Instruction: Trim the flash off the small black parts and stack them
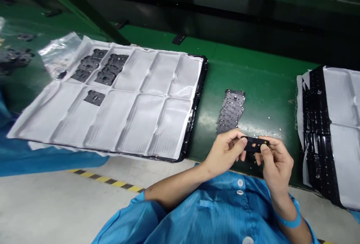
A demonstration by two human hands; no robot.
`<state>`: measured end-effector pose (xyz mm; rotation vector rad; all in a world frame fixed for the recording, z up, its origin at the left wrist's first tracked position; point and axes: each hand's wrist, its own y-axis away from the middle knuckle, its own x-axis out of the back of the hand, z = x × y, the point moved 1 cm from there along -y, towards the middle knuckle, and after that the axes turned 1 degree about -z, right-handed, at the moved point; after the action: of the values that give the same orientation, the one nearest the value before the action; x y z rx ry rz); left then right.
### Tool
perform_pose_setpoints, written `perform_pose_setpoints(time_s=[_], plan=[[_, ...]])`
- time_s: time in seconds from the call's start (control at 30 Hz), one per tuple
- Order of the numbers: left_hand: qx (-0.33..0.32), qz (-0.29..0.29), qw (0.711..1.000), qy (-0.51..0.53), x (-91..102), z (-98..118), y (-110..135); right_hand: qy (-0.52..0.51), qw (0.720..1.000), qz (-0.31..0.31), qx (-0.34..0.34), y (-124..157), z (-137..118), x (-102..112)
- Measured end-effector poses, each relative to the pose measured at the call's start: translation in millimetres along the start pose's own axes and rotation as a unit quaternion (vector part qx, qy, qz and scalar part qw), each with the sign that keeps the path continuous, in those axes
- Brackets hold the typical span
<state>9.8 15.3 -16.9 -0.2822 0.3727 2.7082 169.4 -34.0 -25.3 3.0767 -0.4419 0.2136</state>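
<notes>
Both hands pinch one small flat black plastic part (255, 144) just above the near edge of the green bench. My left hand (225, 152) grips its left end with closed fingers. My right hand (277, 161) grips its right end, thumb on top. Just beyond the hands a row of overlapping black parts (231, 111) lies on the bench. To the left sits a large tray (197, 98) lined with white sheet, with two rows of black parts (101, 68) in its far-left pockets and a single part (95, 98) in a nearer pocket.
A stack of black trays with white liners (323, 131) stands at the right edge. A clear plastic bag (57, 54) lies at the tray's far-left corner. More dark parts (14, 58) lie far left. A green beam (81, 9) slants across the back. Grey floor with yellow-black tape (107, 179) lies below.
</notes>
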Motion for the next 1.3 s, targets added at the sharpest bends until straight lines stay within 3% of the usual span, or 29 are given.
perform_pose_setpoints(time_s=[0.23, 0.53, 0.87, 1.3], plan=[[-0.012, 0.002, 1.0, -0.005, -2.4, -1.9, -2.1, -0.014, 1.0, 0.023, -0.004, -1.4, 0.8, -2.2], [-0.009, 0.005, 1.0, -0.001, -1.2, -4.1, -3.6, 0.003, 1.0, -0.005, 0.016, 0.4, 1.4, 0.2], [-0.058, 0.0, 0.998, -0.018, -1.2, -5.5, 1.0, -0.017, 0.999, 0.034, 0.003, 0.2, 6.6, -2.3], [-0.078, -0.008, 0.996, -0.044, 0.1, -1.9, 3.3, -0.004, 0.999, 0.034, 0.021, -2.9, 5.8, -0.7]])
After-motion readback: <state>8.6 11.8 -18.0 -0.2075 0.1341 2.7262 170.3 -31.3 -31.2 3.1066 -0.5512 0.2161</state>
